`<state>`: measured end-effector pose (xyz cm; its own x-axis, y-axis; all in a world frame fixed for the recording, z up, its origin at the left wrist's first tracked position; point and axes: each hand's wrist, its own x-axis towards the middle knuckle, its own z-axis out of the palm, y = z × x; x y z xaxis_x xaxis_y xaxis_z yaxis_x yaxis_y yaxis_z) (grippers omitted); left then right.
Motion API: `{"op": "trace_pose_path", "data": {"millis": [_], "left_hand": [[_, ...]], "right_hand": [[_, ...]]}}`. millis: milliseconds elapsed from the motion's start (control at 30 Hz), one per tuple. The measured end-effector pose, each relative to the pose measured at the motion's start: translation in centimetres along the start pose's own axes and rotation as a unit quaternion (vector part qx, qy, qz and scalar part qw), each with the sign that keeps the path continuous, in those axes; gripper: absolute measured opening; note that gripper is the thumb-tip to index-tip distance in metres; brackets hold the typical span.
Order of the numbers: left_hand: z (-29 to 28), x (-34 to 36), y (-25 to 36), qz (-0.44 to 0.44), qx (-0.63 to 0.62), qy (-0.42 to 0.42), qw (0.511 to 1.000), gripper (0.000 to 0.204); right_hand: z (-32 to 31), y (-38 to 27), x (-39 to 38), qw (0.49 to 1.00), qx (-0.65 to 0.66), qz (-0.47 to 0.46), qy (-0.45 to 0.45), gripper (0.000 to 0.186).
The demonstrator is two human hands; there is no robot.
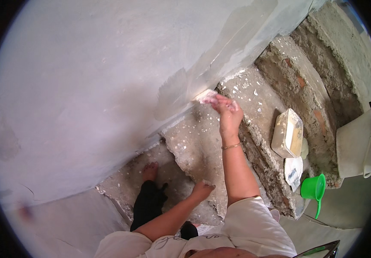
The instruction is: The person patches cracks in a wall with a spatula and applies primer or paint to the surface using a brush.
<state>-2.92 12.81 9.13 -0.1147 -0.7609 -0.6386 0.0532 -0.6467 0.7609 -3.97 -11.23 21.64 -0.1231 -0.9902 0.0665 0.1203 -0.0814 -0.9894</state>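
My right hand reaches up to the foot of the painted wall, its fingers closed on a small whitish flat pad. The pad lies against the wall where it meets the stairs; whether it is a sponge or a scraper I cannot tell. Beside it a darker, damp-looking grey patch marks the wall. Lower down, my left hand is closed above a step, and what its fingers hold, if anything, is hidden.
Rough concrete steps climb to the upper right, specked white. On them stand a rectangular tub, a crumpled white packet and a green dipper close to the edge. A pale bucket is at far right. My bare foot is below.
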Motion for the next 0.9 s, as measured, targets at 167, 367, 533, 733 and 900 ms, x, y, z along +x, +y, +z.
{"op": "trace_pose_path", "data": {"millis": [167, 367, 533, 733, 900], "left_hand": [[0.2, 1.1, -0.7, -0.024, 0.061, 0.0, 0.998, 0.037], [-0.2, 1.0, -0.1, -0.015, 0.045, -0.006, 0.999, 0.035], [-0.3, 1.0, -0.7, -0.024, 0.009, -0.013, 1.0, 0.037], [0.6, 1.3, -1.6, -0.054, 0.038, 0.012, 0.998, 0.041], [0.6, 1.3, -1.6, -0.071, -0.031, 0.007, 0.997, 0.046]], "right_hand": [[0.3, -11.7, -1.5, 0.977, 0.109, -0.182, -0.016, 0.005], [-1.5, -14.1, -1.5, 0.912, 0.374, -0.16, -0.045, 0.008], [-2.1, -5.2, -2.2, 0.946, 0.32, 0.034, -0.027, 0.012], [-6.0, -3.3, -6.4, 0.98, 0.174, 0.095, -0.026, 0.01], [-12.2, -11.2, -7.2, 0.996, 0.065, -0.054, 0.0, 0.001]]}}
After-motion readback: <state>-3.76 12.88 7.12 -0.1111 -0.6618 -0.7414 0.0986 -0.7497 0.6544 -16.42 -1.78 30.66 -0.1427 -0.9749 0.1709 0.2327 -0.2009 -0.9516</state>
